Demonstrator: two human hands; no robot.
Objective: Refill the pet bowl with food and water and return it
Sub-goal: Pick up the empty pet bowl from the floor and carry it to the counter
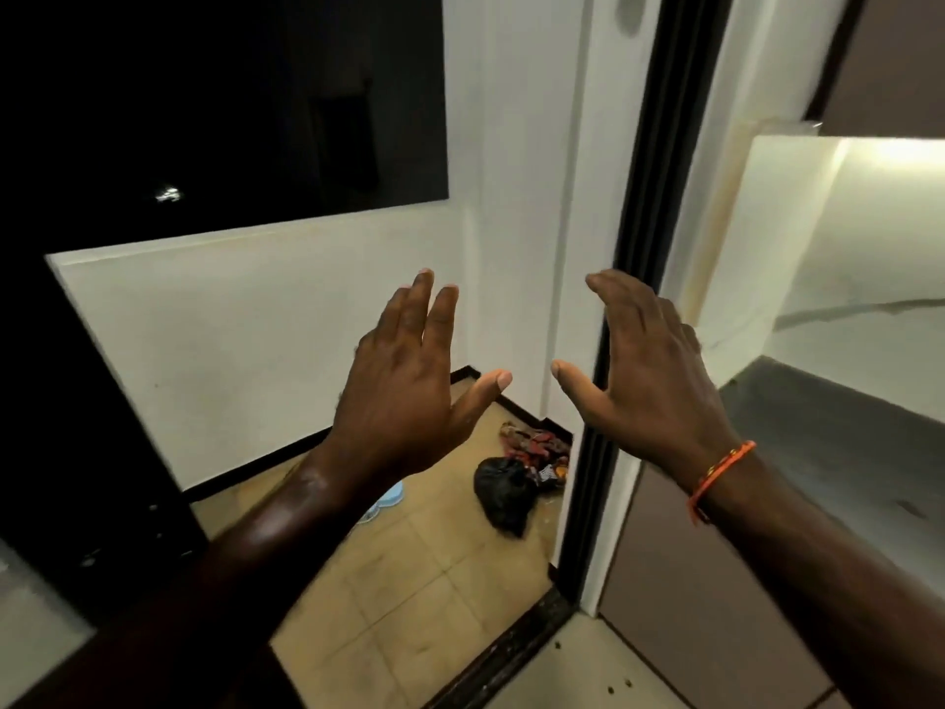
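Both grips spread apart, left hand (404, 396) above the blue bowl (391, 496), right hand (649, 376) alongside.

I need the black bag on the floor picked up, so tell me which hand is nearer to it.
Probably the left hand: in the image it is raised above and left of the black bag. The right hand is raised above and further right, in front of the dark door frame.
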